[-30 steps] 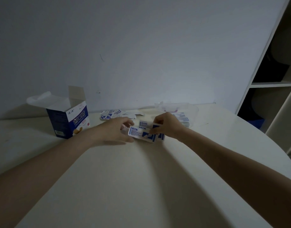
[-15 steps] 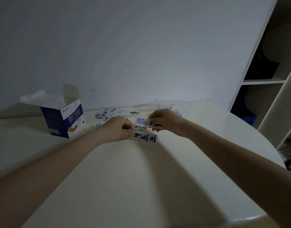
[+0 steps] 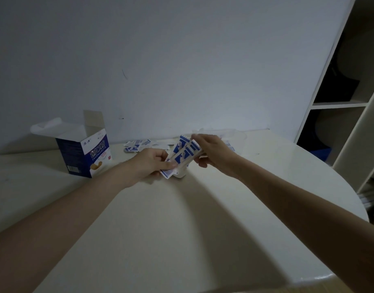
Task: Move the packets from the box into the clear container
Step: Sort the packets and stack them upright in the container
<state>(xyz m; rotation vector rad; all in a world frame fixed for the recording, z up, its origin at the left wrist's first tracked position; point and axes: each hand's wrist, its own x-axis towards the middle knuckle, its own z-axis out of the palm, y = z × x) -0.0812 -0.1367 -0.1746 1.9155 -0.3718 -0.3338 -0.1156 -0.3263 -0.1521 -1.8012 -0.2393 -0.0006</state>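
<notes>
Where a moment ago the packets [image 3: 182, 158] lay flat on the table [image 3: 203, 229], both hands now pinch them raised and tilted, left hand [image 3: 149, 163] at the lower end, right hand [image 3: 213, 153] at the upper.

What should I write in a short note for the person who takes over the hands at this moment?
Left hand: grips the near end of a bundle of packets.
Right hand: holds the far end of the same bundle, raised above the table.
The open box stands at the left. Loose packets lie near the wall. The clear container is behind the right hand, with some packets that seem to be inside already.
Done: packets are out of the box; part appears stored.
Left: put the bundle into the container, then the loose ones.
</notes>
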